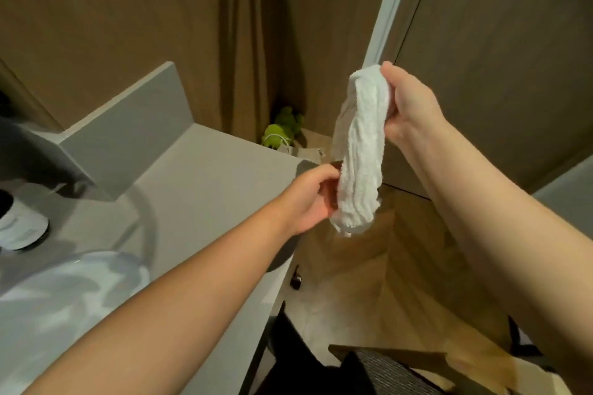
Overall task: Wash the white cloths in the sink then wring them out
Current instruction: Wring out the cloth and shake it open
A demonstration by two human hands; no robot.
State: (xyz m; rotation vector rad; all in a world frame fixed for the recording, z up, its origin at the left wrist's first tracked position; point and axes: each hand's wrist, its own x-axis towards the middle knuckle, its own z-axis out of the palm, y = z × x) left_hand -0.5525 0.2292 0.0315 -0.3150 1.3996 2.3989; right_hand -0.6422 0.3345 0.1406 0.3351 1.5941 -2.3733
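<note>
Both hands hold a bunched white cloth (359, 154) past the counter's (205, 176) right edge: right hand (407, 102) grips its top, left hand (314, 199) pinches its lower part.

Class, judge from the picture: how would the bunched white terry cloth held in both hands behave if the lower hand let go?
The bunched white terry cloth would probably dangle limp from the right hand: it already sags between grips. Its ridged folds suggest it is soft, not stiff. The left hand pinches it easily, so it likely grips well.
</note>
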